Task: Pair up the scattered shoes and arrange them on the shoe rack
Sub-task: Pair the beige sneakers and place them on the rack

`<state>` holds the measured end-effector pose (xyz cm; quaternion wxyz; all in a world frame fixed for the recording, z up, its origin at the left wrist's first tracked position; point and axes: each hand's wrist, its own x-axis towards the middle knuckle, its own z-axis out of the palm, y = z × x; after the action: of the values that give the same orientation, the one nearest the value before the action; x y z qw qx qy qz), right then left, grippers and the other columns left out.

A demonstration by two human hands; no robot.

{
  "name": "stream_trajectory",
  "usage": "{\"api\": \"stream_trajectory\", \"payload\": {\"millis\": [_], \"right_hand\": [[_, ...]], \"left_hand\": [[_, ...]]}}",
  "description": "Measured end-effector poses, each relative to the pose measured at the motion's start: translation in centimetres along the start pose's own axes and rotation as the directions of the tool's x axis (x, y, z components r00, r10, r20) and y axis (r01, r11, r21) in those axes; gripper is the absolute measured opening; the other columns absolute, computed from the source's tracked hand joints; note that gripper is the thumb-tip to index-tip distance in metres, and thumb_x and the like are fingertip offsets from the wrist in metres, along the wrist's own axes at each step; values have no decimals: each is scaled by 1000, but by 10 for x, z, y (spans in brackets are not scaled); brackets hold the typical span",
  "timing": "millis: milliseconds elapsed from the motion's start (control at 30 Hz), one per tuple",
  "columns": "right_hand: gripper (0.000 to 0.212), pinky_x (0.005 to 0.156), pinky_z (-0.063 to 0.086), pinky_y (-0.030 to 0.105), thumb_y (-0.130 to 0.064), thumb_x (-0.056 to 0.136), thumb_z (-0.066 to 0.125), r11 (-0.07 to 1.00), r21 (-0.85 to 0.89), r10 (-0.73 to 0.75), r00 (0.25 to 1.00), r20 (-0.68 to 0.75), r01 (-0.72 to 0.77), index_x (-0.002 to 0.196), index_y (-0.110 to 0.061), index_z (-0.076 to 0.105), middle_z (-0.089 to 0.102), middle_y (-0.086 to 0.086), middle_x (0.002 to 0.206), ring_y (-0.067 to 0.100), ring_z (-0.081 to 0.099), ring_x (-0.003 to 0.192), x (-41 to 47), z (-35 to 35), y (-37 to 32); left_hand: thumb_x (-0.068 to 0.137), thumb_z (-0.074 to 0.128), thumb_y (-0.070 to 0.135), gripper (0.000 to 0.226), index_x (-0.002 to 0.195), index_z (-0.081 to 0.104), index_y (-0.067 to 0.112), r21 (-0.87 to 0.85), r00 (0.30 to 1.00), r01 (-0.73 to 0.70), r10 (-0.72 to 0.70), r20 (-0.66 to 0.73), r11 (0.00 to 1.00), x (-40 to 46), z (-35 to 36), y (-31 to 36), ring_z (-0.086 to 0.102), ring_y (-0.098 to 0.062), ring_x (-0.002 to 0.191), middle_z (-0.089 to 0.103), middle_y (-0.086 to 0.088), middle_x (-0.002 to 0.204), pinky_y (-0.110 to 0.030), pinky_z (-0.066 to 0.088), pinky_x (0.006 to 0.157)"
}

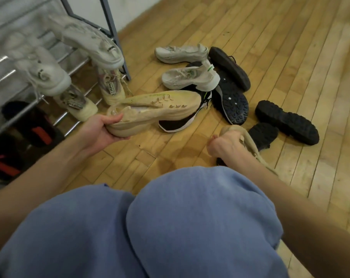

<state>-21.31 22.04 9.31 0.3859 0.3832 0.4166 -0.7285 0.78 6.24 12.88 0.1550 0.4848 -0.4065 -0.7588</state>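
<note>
Left of our left hand (98,130), whose grip is clamped on the heel of a beige shoe (156,109) with its long axis running rightward, we note the shoe rack (73,57) close by, while our right hand (228,144) clutches the matching shoe (250,145).

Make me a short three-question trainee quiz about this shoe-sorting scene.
1. True or false: the left hand grips the heel of a beige knit sneaker.
2. What does the right hand hold? A) a matching beige knit shoe B) a black lug-soled sandal C) nothing
3. Fill in: the two white chunky sneakers sit on the metal shoe ____.

Key: 1 true; 2 A; 3 rack.
</note>
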Motion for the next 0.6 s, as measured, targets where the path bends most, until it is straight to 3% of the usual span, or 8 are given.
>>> {"api": "stream_trajectory", "payload": {"millis": [33,100,233,333,433,500,600], "right_hand": [[36,45,38,16,-24,105,28,999,49,14,998,-59,-11,116,4,48,34,11,74,12,55,57,-10,9,5],[23,56,42,18,-34,99,44,997,42,77,986,-149,-71,95,-12,49,47,4,82,14,50,74,-27,36,13],[26,58,45,22,-31,93,58,966,-218,163,981,102,-138,99,-5,54,53,9,94,16,48,68,-57,76,38],[23,66,46,21,-27,93,59,906,-414,210,942,263,-87,88,-5,55,54,10,84,16,49,67,-76,97,56],[15,59,44,20,-24,93,59,802,-594,235,885,403,58,93,-10,59,55,8,83,13,47,65,-85,104,81],[11,56,41,20,-23,93,60,694,-685,224,836,500,223,97,-13,60,55,5,79,12,46,61,-86,101,98],[9,57,36,22,-23,92,61,536,-721,242,739,629,439,86,-16,61,53,1,70,11,45,59,-92,95,119]], "left_hand": [[94,44,8,19,106,60,11,-24,1000,-29,28,-6,999,-6,-5,5,61,-22,105,70,-5,105,-40,49,86],[94,44,9,22,109,59,11,-73,996,-91,89,-30,993,-18,-17,17,60,-24,109,67,-6,112,-45,46,95],[80,53,12,36,115,59,12,-189,972,-232,221,-77,954,-44,-38,38,62,-25,114,68,-6,120,-48,44,100],[76,54,14,47,123,55,9,-278,944,-328,303,-129,903,-65,-54,48,63,-24,114,66,-7,124,-44,52,91],[88,49,14,33,120,56,11,-301,906,-419,373,-200,857,-84,-70,51,64,-22,112,69,-5,119,-36,56,78],[94,45,13,30,121,56,11,-289,875,-469,394,-282,834,-93,-83,48,61,-22,115,66,-5,123,-36,54,83],[94,48,12,37,130,52,9,-308,828,-520,382,-411,797,-106,-108,38,57,-24,121,59,-8,133,-39,50,95]]}}
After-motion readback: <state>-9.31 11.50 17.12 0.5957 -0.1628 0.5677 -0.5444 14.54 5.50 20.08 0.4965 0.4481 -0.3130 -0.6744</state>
